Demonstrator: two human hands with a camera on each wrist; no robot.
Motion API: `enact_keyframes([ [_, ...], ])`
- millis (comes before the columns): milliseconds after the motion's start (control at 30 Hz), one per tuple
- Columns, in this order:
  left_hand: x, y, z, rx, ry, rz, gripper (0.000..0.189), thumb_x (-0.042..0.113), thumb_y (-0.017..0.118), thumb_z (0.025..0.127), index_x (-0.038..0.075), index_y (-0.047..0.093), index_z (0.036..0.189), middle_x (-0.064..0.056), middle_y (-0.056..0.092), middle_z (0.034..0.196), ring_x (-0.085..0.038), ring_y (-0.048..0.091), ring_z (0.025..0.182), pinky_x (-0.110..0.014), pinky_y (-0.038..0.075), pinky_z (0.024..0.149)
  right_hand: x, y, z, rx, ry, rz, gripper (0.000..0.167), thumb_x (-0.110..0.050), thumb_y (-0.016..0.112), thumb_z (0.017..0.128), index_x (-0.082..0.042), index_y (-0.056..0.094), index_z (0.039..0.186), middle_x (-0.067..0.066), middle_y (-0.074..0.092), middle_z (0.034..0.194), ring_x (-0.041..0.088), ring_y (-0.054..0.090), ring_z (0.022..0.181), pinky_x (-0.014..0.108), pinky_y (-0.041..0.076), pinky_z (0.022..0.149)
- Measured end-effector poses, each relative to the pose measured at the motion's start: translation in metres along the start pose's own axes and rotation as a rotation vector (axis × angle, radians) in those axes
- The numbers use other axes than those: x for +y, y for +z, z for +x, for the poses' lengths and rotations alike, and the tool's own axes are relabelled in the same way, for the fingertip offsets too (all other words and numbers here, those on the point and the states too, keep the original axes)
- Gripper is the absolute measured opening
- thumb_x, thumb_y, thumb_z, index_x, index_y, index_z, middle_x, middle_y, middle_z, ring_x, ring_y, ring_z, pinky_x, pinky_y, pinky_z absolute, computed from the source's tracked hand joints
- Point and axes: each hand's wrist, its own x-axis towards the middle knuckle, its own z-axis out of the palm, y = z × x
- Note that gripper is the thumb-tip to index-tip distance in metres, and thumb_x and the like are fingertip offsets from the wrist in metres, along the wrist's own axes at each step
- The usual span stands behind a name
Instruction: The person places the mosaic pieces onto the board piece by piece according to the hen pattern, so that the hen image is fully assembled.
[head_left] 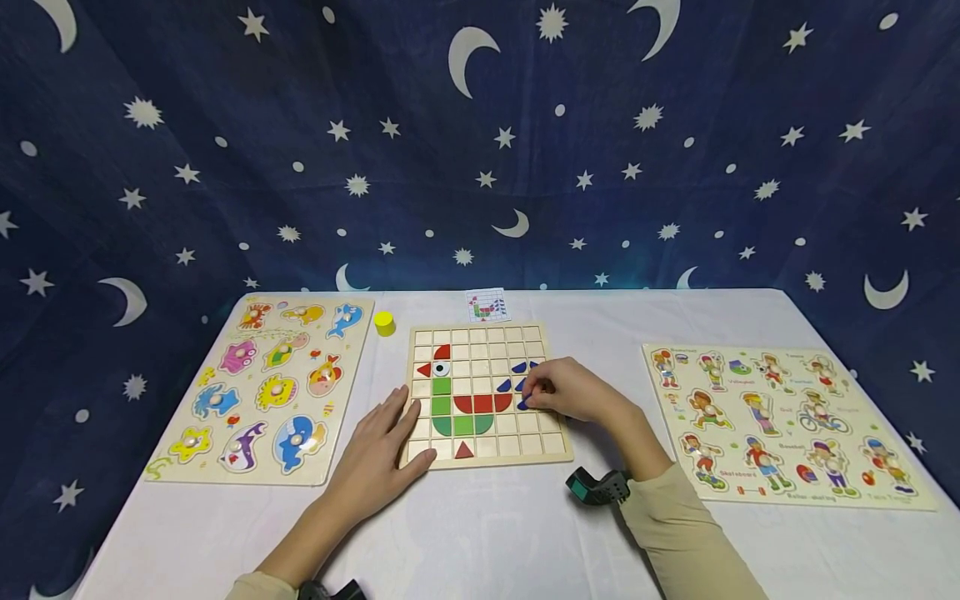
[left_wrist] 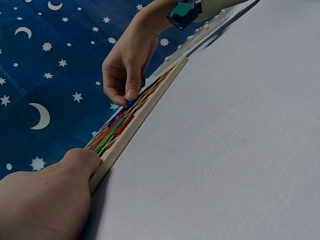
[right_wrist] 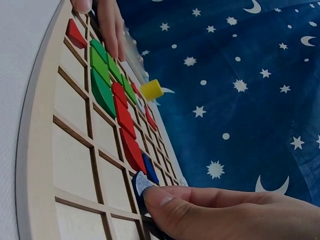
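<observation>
A wooden grid board (head_left: pixel 510 446) bears red, green and blue pieces laid out like a bird. My right hand (head_left: pixel 567 390) pinches a blue piece (right_wrist: pixel 140 185) between thumb and fingertip, over a square beside the rounded red piece (right_wrist: pixel 131 150). Other blue pieces (head_left: pixel 519 367) lie up and to the left of that hand, partly covered by it. My left hand (head_left: pixel 382 446) rests along the board's left edge with its fingers straight. Green pieces (head_left: pixel 442 406) and a red triangle (head_left: pixel 464 451) sit in the squares between the hands.
A small picture card (head_left: pixel 487 305) lies behind the board, and a yellow cylinder (head_left: pixel 385 323) stands at its back left. To the left is a sea-animal peg puzzle (head_left: pixel 255 358); on the right, a sports-figure puzzle (head_left: pixel 787 425). A dark starry cloth (head_left: pixel 420 150) hangs behind the white table.
</observation>
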Motion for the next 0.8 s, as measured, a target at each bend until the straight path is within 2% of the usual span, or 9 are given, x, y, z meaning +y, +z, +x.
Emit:
enact_keyframes([
  [300, -0.0001, 0.0005, -0.0006, 0.034, 0.018, 0.004, 0.073, 0.051, 0.063, 0.084, 0.006, 0.048, 0.140, -0.013, 0.033, 0.153, -0.030, 0.035, 0.140, -0.046, 0.031, 0.112, -0.0001, 0.0011, 0.0015, -0.016, 0.007, -0.015, 0.004, -0.019, 0.071, 0.085, -0.015, 0.069, 0.084, -0.008, 0.052, 0.067, 0.008, 0.047, 0.066, 0.022, 0.040, 0.063],
  [600, 0.0003, 0.0005, -0.0004, 0.043, 0.027, 0.007, 0.072, 0.050, 0.063, 0.085, 0.006, 0.048, 0.139, -0.013, 0.035, 0.152, -0.030, 0.035, 0.139, -0.046, 0.031, 0.112, -0.0018, 0.0014, 0.0018, -0.002, -0.041, -0.045, 0.007, -0.021, 0.075, 0.081, -0.019, 0.071, 0.087, -0.004, 0.052, 0.074, 0.011, 0.047, 0.072, 0.023, 0.040, 0.063],
  [800, 0.0008, -0.0009, 0.0005, 0.018, 0.007, -0.002, 0.073, 0.052, 0.062, 0.085, 0.007, 0.047, 0.140, -0.012, 0.032, 0.154, -0.029, 0.033, 0.141, -0.046, 0.030, 0.114, -0.0032, 0.0011, 0.0010, -0.006, -0.043, -0.090, 0.008, -0.024, 0.076, 0.081, -0.021, 0.072, 0.087, -0.003, 0.052, 0.077, 0.012, 0.046, 0.075, 0.024, 0.039, 0.065],
])
